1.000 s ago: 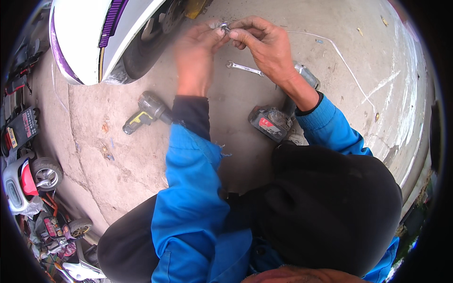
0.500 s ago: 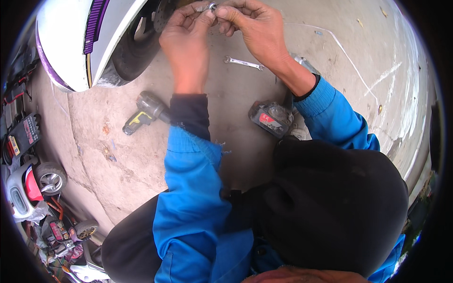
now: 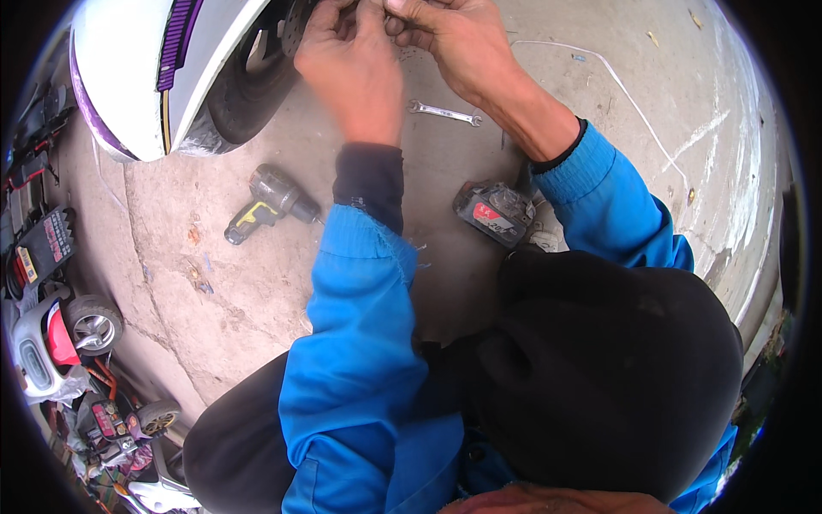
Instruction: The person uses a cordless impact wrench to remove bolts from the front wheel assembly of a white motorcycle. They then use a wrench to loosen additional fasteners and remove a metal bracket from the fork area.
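Observation:
At the top edge my left hand (image 3: 358, 73) and my right hand (image 3: 462, 47) meet, fingers pinched together. Between their fingertips is a small metal part, now almost wholly cut off by the picture's edge. Just below them an open-ended wrench (image 3: 445, 113) lies on the ground. To the left of my hands stands a white vehicle body panel (image 3: 120, 77) with a purple stripe, and under it a black tyre (image 3: 235, 107). A dark drill (image 3: 276, 199) with a yellow-green mark rests on the ground left of my left sleeve.
A power tool's black and red battery pack (image 3: 492, 214) sits near my right knee, the rest of the tool partly hidden. Parked scooters (image 3: 51, 347) line the far left. A thin white line (image 3: 629, 94) curves over the concrete at the right.
Both hands have shifted slightly up, and my left forearm has swung right, uncovering the drill's front end. The shiny metal part between the fingers has moved almost out of the picture.

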Motion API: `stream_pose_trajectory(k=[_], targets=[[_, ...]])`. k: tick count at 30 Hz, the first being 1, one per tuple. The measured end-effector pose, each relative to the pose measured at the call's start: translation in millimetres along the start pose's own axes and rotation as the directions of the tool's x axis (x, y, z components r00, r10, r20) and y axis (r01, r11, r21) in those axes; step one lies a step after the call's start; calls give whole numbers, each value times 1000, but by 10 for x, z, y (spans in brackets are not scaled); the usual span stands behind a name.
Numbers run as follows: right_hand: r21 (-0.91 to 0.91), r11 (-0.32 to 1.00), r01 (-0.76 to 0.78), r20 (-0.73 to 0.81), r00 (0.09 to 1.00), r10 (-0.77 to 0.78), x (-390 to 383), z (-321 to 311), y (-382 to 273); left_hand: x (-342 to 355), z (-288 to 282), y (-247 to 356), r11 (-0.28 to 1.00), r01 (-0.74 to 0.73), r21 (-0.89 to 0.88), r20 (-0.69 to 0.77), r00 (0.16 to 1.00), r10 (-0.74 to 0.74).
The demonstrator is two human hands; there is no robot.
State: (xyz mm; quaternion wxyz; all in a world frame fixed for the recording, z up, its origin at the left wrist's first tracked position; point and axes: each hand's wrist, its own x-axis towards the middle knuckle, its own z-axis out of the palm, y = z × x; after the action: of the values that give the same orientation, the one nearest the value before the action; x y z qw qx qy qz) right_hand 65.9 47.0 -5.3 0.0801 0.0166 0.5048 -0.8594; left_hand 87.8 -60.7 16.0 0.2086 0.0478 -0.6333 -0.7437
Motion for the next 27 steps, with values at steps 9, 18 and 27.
stream_pose_trajectory(k=[9,18,27], targets=[[-46,999,17,16,1000,-16,45,2,-60,39,48,-83,1000,-12,15,-105,994,14],[72,997,9,-36,999,-6,-15,97,-50,88,27,0,1000,19,-14,-47,999,-19],[-182,983,0,-21,1000,-4,56,-53,-124,66,50,4,999,1,-35,-18,1000,-2]])
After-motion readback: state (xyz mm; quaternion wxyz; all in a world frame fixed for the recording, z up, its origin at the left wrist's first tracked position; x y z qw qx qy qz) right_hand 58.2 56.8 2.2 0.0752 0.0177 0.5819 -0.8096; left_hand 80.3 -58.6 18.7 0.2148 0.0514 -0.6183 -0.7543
